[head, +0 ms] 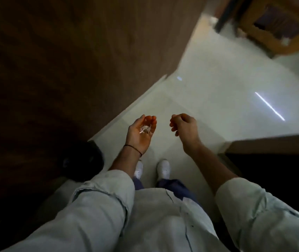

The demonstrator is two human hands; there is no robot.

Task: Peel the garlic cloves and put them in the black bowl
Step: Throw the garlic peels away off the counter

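Some white garlic skins (pixel 146 129) were carried on the open, cupped left hand (pixel 140 139); the right hand (pixel 184 127) was loosely curled.

Thin white garlic skins (pixel 146 129), loose in upturned left hand (pixel 139 138)
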